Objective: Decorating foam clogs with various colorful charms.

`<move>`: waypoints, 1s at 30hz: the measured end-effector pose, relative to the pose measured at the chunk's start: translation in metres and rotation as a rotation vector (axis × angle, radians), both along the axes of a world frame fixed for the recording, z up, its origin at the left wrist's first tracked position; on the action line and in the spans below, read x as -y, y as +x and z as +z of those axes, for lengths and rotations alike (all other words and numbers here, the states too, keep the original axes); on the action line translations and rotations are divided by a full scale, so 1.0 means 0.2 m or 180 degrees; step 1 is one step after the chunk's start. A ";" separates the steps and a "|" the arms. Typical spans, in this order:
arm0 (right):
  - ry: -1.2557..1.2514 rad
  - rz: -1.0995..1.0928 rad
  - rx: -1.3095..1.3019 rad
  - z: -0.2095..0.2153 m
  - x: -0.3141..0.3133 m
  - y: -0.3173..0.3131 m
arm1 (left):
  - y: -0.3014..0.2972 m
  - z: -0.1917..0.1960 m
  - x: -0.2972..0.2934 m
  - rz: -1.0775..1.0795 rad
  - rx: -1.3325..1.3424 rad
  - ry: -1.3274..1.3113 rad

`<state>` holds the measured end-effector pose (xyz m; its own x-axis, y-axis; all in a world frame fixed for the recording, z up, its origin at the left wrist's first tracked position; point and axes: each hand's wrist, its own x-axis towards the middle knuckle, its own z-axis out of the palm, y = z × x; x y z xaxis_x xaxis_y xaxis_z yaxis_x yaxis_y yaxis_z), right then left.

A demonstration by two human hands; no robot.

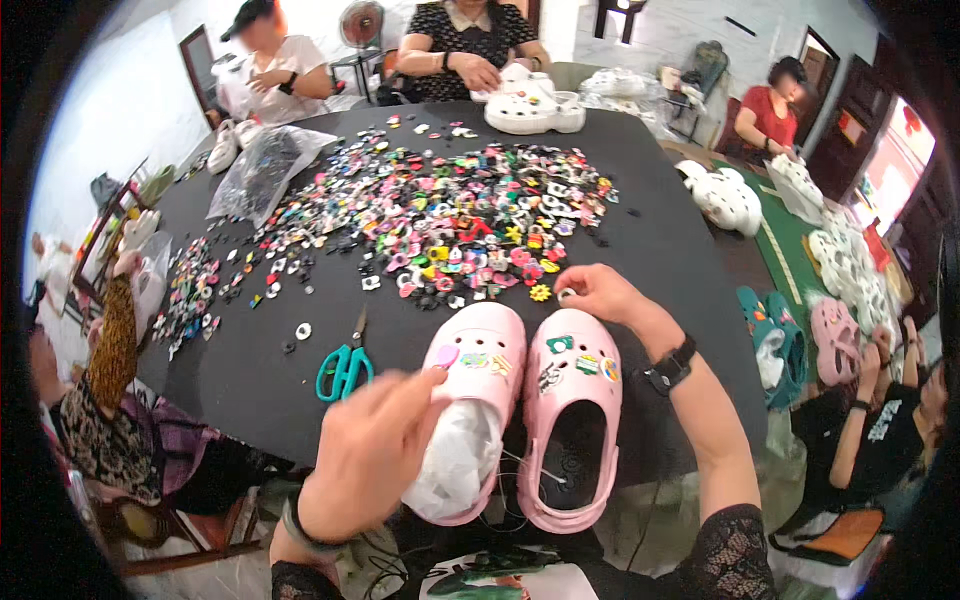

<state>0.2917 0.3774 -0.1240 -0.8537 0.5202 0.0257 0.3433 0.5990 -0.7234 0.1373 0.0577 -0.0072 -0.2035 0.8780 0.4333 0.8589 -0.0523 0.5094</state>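
Two pink clogs lie side by side before me, toes pointing away. The left clog (482, 335) has white stuffing (458, 450) inside and several charms on its upper, among them a pink oval charm (445, 357). More charms sit on the right clog (572, 330), whose inside is bare. My left hand (365, 455), slightly blurred, is closed with fingertips by the pink charm; what they pinch, if anything, is hidden. Beyond the right clog's toe, my right hand (605, 297) pinches a small pale shoe charm (565, 294), beside a yellow flower charm (540, 292).
A big heap of colourful shoe charms (430, 215) covers the black table's middle. Teal-handled scissors (345, 370) lie left of the clogs. A clear plastic bag (268, 180) rests at the far left. Co-workers sit around, one handling white clogs (535, 105); teal clogs (775, 345) stand at right.
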 end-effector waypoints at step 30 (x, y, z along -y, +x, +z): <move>-0.1111 0.0557 0.0064 0.37 0.63 -0.14 | -0.21 -0.45 -0.05 -0.0318 0.1947 -0.0236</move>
<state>0.2644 0.2521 -0.0496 -0.9288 0.3410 -0.1448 0.2740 0.3689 -0.8882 0.0956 0.0682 -0.0966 -0.3109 0.9289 0.2013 0.4033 -0.0628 0.9129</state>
